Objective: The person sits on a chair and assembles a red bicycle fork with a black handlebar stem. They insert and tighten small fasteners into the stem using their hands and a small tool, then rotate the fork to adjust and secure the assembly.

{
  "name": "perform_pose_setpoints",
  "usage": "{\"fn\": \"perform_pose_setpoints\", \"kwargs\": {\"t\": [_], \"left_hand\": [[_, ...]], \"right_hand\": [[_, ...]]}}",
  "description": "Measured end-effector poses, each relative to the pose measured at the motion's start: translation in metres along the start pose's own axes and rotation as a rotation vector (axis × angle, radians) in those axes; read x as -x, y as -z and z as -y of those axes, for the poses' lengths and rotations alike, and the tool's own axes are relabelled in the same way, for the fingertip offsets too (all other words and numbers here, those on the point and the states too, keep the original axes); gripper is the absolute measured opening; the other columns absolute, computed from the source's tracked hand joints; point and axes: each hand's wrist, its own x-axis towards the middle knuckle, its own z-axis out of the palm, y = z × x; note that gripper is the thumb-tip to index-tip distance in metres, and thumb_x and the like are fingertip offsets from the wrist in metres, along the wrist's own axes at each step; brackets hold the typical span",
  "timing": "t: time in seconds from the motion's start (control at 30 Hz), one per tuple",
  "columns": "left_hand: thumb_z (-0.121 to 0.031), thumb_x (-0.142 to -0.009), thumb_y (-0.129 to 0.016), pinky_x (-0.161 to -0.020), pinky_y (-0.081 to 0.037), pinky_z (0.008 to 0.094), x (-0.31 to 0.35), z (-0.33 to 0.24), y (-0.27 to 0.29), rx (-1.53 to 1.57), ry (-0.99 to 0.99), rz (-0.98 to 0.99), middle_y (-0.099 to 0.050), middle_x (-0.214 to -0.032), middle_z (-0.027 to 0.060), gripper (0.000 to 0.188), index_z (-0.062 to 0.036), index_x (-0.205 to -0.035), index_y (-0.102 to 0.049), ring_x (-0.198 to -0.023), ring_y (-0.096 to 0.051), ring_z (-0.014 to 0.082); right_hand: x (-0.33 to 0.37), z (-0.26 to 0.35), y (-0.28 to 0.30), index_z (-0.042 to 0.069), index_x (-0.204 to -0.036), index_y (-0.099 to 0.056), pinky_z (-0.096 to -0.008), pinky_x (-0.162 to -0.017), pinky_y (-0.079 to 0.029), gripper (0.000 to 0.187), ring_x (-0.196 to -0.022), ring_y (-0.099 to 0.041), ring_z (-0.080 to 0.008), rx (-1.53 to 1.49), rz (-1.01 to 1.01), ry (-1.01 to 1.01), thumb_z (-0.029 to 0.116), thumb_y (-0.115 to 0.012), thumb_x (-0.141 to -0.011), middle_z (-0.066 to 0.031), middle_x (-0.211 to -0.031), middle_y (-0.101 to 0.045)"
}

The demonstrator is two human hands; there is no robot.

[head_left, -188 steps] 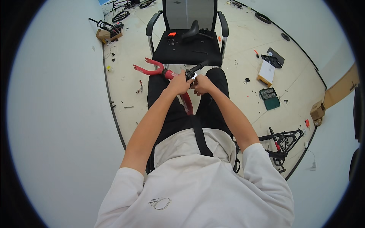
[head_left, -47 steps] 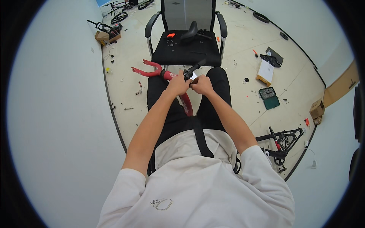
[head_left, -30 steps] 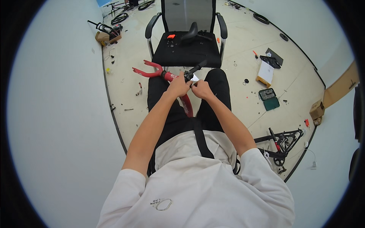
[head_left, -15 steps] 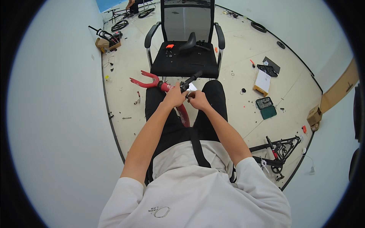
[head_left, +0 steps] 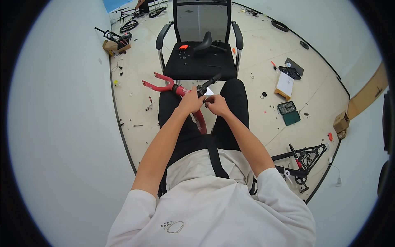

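Observation:
A red bicycle frame with its fork (head_left: 163,85) lies across my thighs, the fork prongs pointing left. At its head end sits a black stem and handlebar piece (head_left: 211,82), reaching up toward the chair. My left hand (head_left: 190,101) is closed round the frame just below the stem. Close beside it, my right hand (head_left: 217,105) has its fingers pinched at the stem's lower side. Whatever lies between those fingertips is too small to make out. The frame's curved red tube (head_left: 200,122) runs down between my legs.
Facing me, a black office chair (head_left: 197,66) bears a bicycle saddle (head_left: 205,42), an orange piece (head_left: 183,47) and small parts. On the floor at right lie a green parts case (head_left: 291,117), a white-topped box (head_left: 284,85) and a black bicycle frame (head_left: 298,168). A person (head_left: 142,6) is far back.
My hands stay at the stem, shifting only slightly. The red frame and handlebar piece have moved a little to the right and upward in the view.

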Motion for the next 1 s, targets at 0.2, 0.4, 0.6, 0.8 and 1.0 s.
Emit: {"fn": "perform_pose_setpoints", "kwargs": {"t": [0.2,0.4,0.6,0.8,1.0], "left_hand": [[-0.034,-0.088,-0.064,-0.083,-0.048,0.0477,0.002,0.001,0.0,-0.004,-0.005,-0.015,-0.062,-0.101,0.0311,0.05,0.0033,-0.113,-0.042,-0.1,-0.06,0.0466],[-0.033,-0.088,-0.064,-0.083,-0.048,0.0483,0.0,-0.001,-0.002,-0.009,0.002,-0.017,-0.062,-0.101,0.0313,0.049,0.0034,-0.113,-0.042,-0.099,-0.06,0.0469],[-0.033,-0.091,-0.061,-0.085,-0.049,0.0508,-0.001,0.001,-0.003,-0.041,-0.014,-0.009,-0.064,-0.1,0.0318,0.051,0.0031,-0.119,-0.039,-0.099,-0.062,0.0477],[-0.033,-0.091,-0.061,-0.084,-0.049,0.0506,0.001,0.001,0.0,-0.031,-0.015,-0.017,-0.064,-0.1,0.0316,0.05,0.0035,-0.117,-0.04,-0.099,-0.062,0.0476],[-0.033,-0.09,-0.062,-0.082,-0.048,0.048,0.003,-0.004,0.0,0.002,-0.001,0.004,-0.063,-0.101,0.0299,0.048,0.0033,-0.114,-0.042,-0.1,-0.061,0.0456]], "right_hand": [[0.002,0.009,0.016,-0.007,-0.089,-0.072,-0.0353,-0.069,-0.056,0.025,-0.071,-0.071,-0.0258,-0.04,0.148,-0.12,0.013,-0.063,-0.078,-0.0191,-0.079,-0.071],[-0.006,0.013,0.024,-0.011,-0.081,-0.07,-0.0308,-0.058,-0.057,0.022,-0.058,-0.069,-0.0208,-0.047,0.286,-0.166,0.007,-0.059,-0.079,-0.0147,-0.072,-0.071],[-0.014,0.022,0.032,-0.009,-0.072,-0.07,-0.0286,-0.056,-0.057,0.016,-0.056,-0.069,-0.0185,0.016,0.315,-0.171,0.004,-0.063,-0.076,-0.0129,-0.066,-0.07],[-0.02,0.025,0.03,-0.004,-0.068,-0.071,-0.0278,-0.056,-0.056,0.016,-0.055,-0.068,-0.0167,0.109,0.306,-0.18,0.011,-0.071,-0.074,-0.0102,-0.066,-0.07],[-0.012,0.009,0.023,-0.003,-0.077,-0.074,-0.0287,-0.06,-0.053,0.019,-0.071,-0.07,-0.0169,-0.013,0.231,-0.185,0.016,-0.071,-0.075,-0.0104,-0.073,-0.073]]}}
